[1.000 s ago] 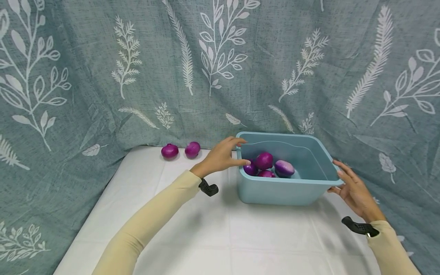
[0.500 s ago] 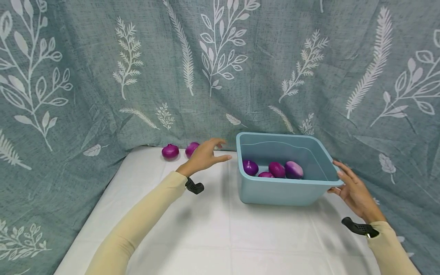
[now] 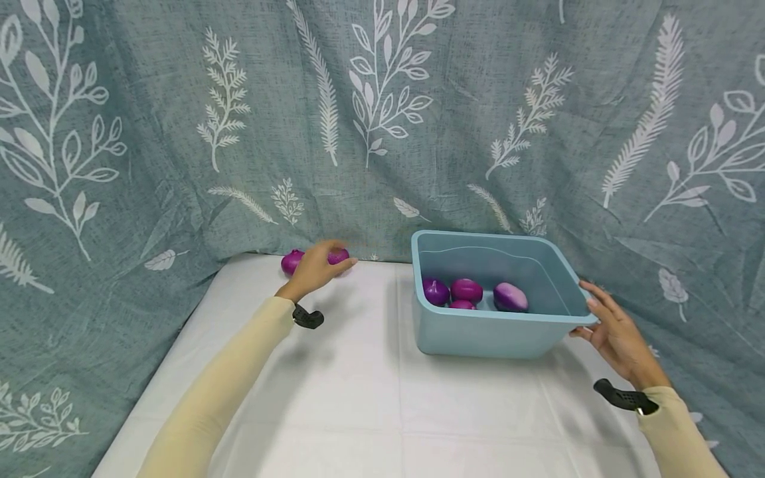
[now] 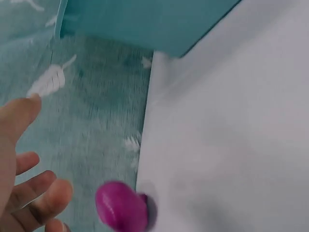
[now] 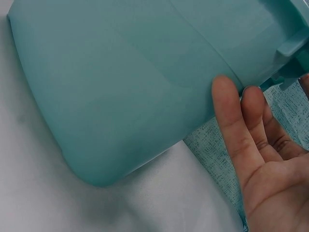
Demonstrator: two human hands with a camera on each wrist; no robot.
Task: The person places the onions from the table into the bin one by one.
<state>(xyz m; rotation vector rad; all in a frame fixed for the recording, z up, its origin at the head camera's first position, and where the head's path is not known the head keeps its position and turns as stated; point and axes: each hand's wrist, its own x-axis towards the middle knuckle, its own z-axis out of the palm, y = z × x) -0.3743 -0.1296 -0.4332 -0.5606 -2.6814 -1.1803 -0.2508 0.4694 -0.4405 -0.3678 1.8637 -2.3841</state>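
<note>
My left hand (image 3: 315,269) is at the back left of the table, beside a purple onion (image 3: 339,255) that it partly hides. In the left wrist view its fingers are loosely bent, apart from the onion (image 4: 120,207). Another purple onion (image 3: 291,262) lies just left of that hand, also partly covered. On the right, a light blue plastic bin (image 3: 478,335) contains several onions (image 3: 510,297), one of them paler. My right hand (image 3: 618,342) touches the bin's right end at the rim. The right wrist view shows nearly straight fingers (image 5: 229,108) against its outer wall.
A white cloth (image 3: 358,398) covers the table. Behind it hangs a grey-green curtain (image 3: 430,159) with white leaf prints, meeting the table's back edge close to the onions and bin.
My left hand has moved left from the bin's left rim to the loose onions. Inside the bin, onions have rolled and spread apart. My right hand has stayed at the bin's end.
</note>
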